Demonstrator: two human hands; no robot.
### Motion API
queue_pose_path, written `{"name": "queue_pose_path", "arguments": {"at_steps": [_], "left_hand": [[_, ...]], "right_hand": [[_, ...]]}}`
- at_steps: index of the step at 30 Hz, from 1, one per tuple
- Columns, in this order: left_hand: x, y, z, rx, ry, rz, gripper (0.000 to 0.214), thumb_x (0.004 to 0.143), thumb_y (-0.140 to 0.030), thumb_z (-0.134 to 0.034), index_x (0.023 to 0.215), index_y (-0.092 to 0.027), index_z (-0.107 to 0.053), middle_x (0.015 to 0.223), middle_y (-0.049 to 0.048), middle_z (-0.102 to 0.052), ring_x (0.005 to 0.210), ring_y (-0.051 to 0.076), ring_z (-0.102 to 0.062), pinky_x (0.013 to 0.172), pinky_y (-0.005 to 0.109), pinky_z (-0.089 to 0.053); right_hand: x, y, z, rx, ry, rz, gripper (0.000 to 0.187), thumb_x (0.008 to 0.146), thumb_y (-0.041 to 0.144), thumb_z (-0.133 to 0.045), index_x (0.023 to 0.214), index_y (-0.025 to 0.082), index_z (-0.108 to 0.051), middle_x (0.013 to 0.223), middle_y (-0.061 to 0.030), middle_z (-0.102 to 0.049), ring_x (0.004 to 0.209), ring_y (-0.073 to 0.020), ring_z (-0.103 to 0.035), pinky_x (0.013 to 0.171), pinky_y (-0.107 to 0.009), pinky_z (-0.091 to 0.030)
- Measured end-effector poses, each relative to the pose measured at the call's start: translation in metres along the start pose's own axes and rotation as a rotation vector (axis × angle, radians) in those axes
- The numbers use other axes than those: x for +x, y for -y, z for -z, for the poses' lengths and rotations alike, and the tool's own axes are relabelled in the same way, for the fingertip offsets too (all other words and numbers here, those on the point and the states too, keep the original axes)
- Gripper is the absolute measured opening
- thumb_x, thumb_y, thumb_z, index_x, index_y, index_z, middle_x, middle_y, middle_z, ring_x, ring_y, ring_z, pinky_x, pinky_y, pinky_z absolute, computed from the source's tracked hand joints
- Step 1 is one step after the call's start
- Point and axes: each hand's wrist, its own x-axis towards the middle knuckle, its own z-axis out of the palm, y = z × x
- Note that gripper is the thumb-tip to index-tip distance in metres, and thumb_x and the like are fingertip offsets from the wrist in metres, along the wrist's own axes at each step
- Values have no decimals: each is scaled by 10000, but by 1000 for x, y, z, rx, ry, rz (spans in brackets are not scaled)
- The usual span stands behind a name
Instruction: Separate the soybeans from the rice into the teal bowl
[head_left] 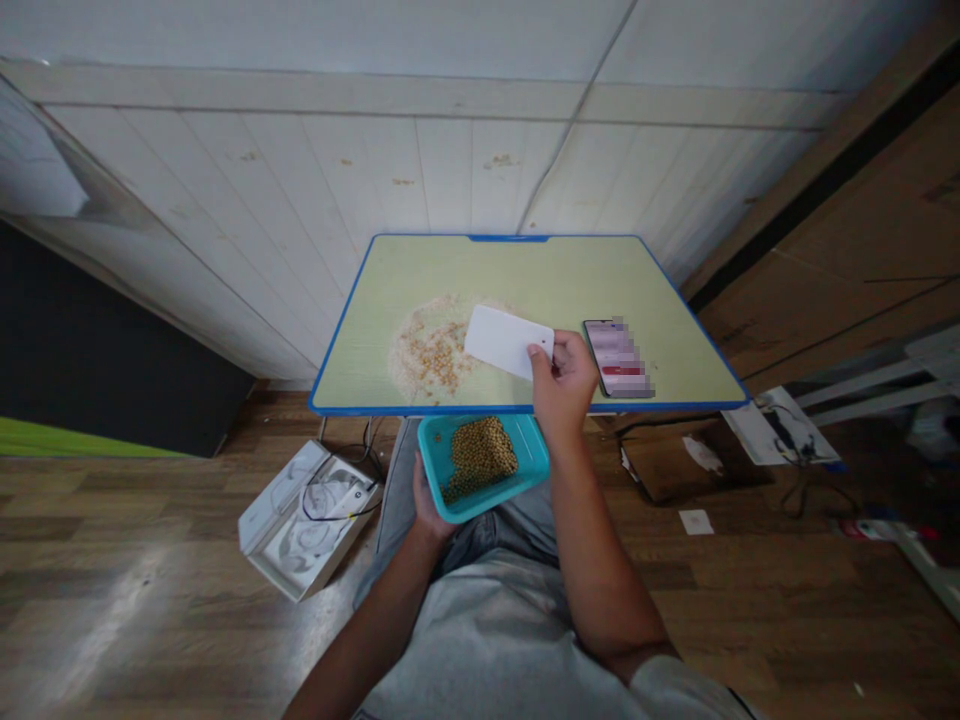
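Observation:
My right hand (564,382) is closed on a white card (507,340), pinched at its right edge and held flat just above the small green table with a blue rim (525,409). The card's left end reaches a pile of white grains mixed with yellow-brown beans (430,352) on the table. My left hand (425,500) grips a teal tray (534,450) from beneath, below the table's near edge and over my lap. The tray holds a heap of brown beans (481,455).
A phone (618,358) lies on the table to the right of my right hand. On the wooden floor sit an open white box with a cable (307,520) at the left, and cardboard, papers (780,428) and cables at the right. A white panelled wall stands behind the table.

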Motion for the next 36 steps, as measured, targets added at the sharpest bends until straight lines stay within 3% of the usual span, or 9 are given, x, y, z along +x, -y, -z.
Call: {"name": "queue_pose_path", "arguments": {"at_steps": [9,14,21,30,36], "left_hand": [[0,1,-1,-30,31,7,766,1173,-711,-197,1820,-409,-475,1726,11,-729,1786,332,-452,1525,670,-152],[3,0,-5,-32,41,-9,799,1171,-701,-159,1843,-372,-439,1736,31,-721,1799,317,-430,1529,662,-140],[4,-1,-11,-12,27,-11,779,1189,-668,-173,1793,-325,-528,1684,44,-763,1767,326,-484,1525,653,-191],[4,3,-10,29,7,-50,766,1188,-687,-215,1816,-340,-483,1704,30,-749,1787,311,-453,1536,643,-176],[5,2,-19,26,14,-34,762,1193,-670,-233,1836,-316,-437,1767,36,-692,1796,316,-436,1528,649,-209]], "right_hand": [[1,1,-1,33,3,28,132,967,374,-763,1028,287,-686,918,-7,-828,851,-206,-784,751,-325,-623],[-3,-1,-3,70,102,17,118,981,360,-762,1019,282,-681,917,3,-825,839,-193,-777,720,-306,-617],[-4,0,-2,103,75,54,73,961,299,-778,1008,278,-727,884,13,-821,814,-184,-773,703,-295,-607],[-8,2,-1,115,108,-18,119,946,323,-810,996,277,-712,895,6,-829,835,-192,-778,707,-304,-622],[-10,4,0,148,105,10,117,927,323,-816,998,278,-734,900,4,-842,821,-188,-785,698,-295,-621]]}}
